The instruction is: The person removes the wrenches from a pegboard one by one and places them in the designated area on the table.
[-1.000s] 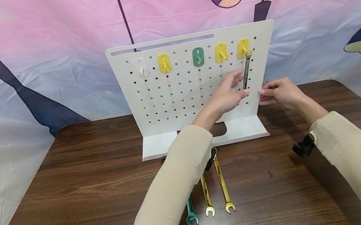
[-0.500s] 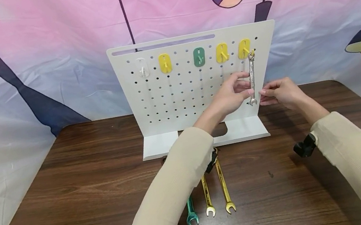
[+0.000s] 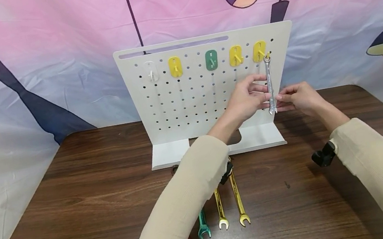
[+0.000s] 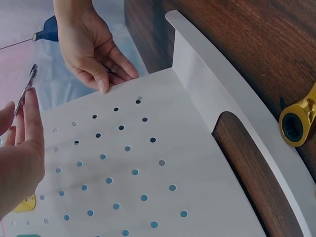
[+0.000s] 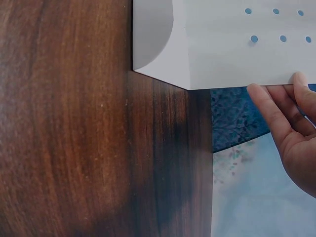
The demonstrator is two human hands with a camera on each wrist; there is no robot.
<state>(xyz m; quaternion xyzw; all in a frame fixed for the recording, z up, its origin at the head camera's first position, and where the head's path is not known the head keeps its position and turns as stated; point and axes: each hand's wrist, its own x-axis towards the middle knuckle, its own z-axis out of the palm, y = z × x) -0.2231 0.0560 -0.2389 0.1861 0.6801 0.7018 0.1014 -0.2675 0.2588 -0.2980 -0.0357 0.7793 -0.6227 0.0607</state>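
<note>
My left hand (image 3: 248, 96) pinches a silver combination wrench (image 3: 270, 84) between thumb and fingers, in front of the right part of a white pegboard (image 3: 193, 130). The wrench hangs nearly upright, ring end up. Its ring is at the tip of the rightmost yellow hook (image 3: 259, 51); whether the hook passes through it I cannot tell. My right hand (image 3: 301, 98) grips the board's lower right edge. In the right wrist view the thumb of the right hand (image 5: 301, 153) lies on that edge, with fingers partly behind the board.
Further hooks line the board: white (image 3: 151, 72), yellow (image 3: 175, 67), green (image 3: 211, 60) and yellow (image 3: 236, 56). On the brown table (image 3: 88, 202) lie a green wrench (image 3: 203, 226) and two gold wrenches (image 3: 221, 211), (image 3: 239, 199), partly under my left forearm.
The wrench has swung from a slant to nearly upright, its lower end coming toward me and right. My left hand moved slightly right with it. The right hand stays at the board's edge.
</note>
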